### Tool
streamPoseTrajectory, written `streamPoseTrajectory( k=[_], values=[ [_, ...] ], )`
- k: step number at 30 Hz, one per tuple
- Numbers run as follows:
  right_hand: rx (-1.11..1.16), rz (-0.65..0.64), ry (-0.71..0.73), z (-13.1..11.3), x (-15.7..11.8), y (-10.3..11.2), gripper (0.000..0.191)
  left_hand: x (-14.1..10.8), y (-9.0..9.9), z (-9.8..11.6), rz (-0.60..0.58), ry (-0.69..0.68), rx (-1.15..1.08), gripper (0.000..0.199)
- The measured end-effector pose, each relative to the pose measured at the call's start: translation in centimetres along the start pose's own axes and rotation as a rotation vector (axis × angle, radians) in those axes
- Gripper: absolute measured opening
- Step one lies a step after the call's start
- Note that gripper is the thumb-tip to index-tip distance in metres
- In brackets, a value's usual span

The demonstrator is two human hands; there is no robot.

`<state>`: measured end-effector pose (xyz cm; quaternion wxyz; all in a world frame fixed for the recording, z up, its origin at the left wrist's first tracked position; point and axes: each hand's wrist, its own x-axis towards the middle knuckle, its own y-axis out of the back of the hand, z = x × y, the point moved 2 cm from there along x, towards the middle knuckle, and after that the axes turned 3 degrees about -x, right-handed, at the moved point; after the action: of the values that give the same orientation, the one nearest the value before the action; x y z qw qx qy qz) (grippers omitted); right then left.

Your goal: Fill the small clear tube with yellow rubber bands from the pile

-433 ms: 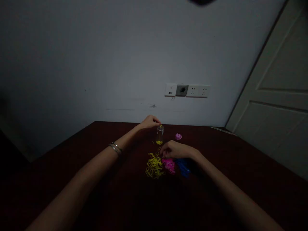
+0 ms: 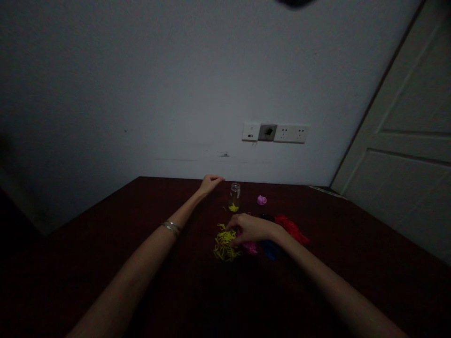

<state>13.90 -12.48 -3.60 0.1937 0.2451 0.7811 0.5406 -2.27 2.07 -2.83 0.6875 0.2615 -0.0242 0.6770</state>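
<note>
A small clear jar (image 2: 235, 195) stands upright on the dark table, its mouth uncovered, with some yellow rubber bands (image 2: 233, 207) at its bottom. My left hand (image 2: 210, 182) hovers left of the jar's mouth, apart from it. Its fingertips look pressed together, and nothing shows in them. Over the right side of a loose pile of yellow rubber bands (image 2: 224, 248) reaches my right hand (image 2: 248, 227), thumb and fingers apart. That hand partly covers a pink pile (image 2: 251, 248). Beside it lies a blue pile (image 2: 270, 250), partly behind my right wrist.
Beyond my right forearm lie a red pile (image 2: 291, 228) and a dark bunch (image 2: 267, 217). A small pink object (image 2: 261, 200), perhaps a cap, sits right of the jar. Behind the table (image 2: 169, 188) rises a wall with sockets (image 2: 291, 134); a door (image 2: 405, 155) stands at right.
My left hand has drawn back leftward from the jar's mouth; the yellow band there is gone from the rim. My right hand has moved towards me, onto the yellow pile, and opened.
</note>
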Motion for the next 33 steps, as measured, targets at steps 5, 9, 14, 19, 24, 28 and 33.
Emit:
streamPoseTrajectory(
  k=[5, 9, 14, 19, 24, 28, 33],
  values=[
    [-0.125, -0.002, -0.032, 0.2, 0.7, -1.6, 0.03, -2.3, 0.3, -5.4, 0.074, 0.226, -0.107, 0.027],
    [-0.134, 0.004, -0.043, 0.6, 0.9, -2.2, 0.021, -2.9, 0.3, -7.6, 0.091, 0.266, -0.139, 0.029],
    [-0.117, 0.035, -0.062, 0.7, 0.9, -2.3, 0.019, -2.8, 0.2, -7.7, 0.069, 0.229, -0.094, 0.03],
    [0.015, 0.027, -0.048, 0.5, 0.9, -1.7, 0.023, -3.0, 0.1, -7.4, 0.021, 0.206, -0.035, 0.028],
    [0.181, 0.071, -0.047, 0.7, 1.2, -0.5, 0.024, -3.1, 0.1, -7.4, -0.004, 0.188, -0.016, 0.029],
    [0.303, 0.112, -0.069, 1.0, 1.0, 1.1, 0.023, -3.0, 0.0, -7.3, -0.01, 0.159, -0.02, 0.028],
    [0.316, 0.284, -0.136, 1.6, -0.3, 5.3, 0.02, -2.9, 0.0, -7.3, -0.007, 0.167, 0.017, 0.028]
  ],
)
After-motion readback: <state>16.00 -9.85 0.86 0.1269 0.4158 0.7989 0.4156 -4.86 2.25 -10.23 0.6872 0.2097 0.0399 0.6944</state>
